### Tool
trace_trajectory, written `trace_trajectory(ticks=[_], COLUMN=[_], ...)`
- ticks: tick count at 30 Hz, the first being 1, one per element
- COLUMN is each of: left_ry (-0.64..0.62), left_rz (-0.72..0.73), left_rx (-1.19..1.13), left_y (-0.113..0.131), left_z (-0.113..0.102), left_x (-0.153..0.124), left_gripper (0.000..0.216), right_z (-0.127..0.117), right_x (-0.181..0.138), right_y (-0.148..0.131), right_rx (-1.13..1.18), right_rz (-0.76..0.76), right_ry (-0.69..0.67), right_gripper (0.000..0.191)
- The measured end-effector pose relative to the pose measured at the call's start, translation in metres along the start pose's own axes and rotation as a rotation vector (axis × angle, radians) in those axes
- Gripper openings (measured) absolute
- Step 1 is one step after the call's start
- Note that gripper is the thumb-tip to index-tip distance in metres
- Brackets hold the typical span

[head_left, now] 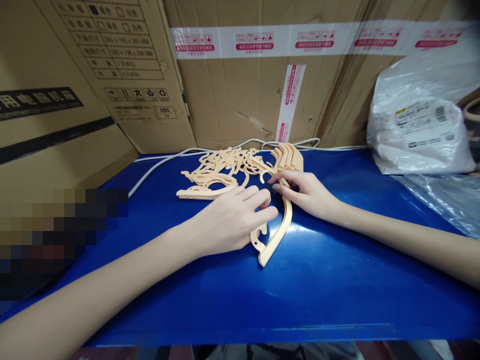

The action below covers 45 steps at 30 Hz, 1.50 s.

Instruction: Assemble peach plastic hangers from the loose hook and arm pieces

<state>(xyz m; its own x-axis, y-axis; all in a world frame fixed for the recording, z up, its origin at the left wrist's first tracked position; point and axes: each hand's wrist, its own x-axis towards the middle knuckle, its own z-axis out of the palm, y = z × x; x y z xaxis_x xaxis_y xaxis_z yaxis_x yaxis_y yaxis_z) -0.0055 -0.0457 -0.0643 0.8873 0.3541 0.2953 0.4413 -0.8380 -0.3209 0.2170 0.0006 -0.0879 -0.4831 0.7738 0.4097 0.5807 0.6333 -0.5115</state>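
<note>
A peach-coloured plastic hanger (279, 232) lies on the blue table (300, 295), near its middle. My left hand (228, 220) rests on the hanger's near half, fingers curled over it. My right hand (305, 192) pinches the hanger's far end with its fingertips. Just behind both hands lies a loose pile of the same hangers (221, 172). A neat stack of hangers (289, 156) stands on edge at the pile's right.
Cardboard boxes (243, 85) wall off the back and left of the table. A white cable (157, 167) runs along the back edge. A white plastic bag with labels (420, 125) sits at the back right, above clear plastic film (446, 200).
</note>
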Motion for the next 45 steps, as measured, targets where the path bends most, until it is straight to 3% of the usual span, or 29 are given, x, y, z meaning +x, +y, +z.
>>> trace_trajectory(ticks=[8,15,21,32,45], left_ry=[-0.068,-0.104,-0.147,-0.122,-0.114], left_rz=[0.035,0.054,0.072,0.082,0.066], left_rx=[-0.005,-0.036,-0.054,-0.082,-0.088], left_y=[-0.0007,-0.0001,0.0010,0.0005,0.0012], left_z=[-0.0009,-0.0005,-0.0013,0.0012,0.0024], left_x=[0.0012,0.0001,-0.0004,-0.0032,-0.0006], left_gripper=[0.021,0.029,0.021,0.026,0.014], right_z=[0.0001,0.0005,0.0020,0.0028,0.0029], right_x=[-0.0010,-0.0019,-0.0021,-0.0016,-0.0017], right_y=[-0.0009,-0.0045,-0.0051,-0.0071,-0.0050], right_rx=[-0.017,-0.111,-0.215,-0.282,-0.283], right_rz=[0.011,-0.068,-0.112,-0.133,-0.151], right_ry=[-0.019,-0.023,-0.041,-0.069,-0.081], right_gripper=[0.019,0.019,0.020,0.023,0.022])
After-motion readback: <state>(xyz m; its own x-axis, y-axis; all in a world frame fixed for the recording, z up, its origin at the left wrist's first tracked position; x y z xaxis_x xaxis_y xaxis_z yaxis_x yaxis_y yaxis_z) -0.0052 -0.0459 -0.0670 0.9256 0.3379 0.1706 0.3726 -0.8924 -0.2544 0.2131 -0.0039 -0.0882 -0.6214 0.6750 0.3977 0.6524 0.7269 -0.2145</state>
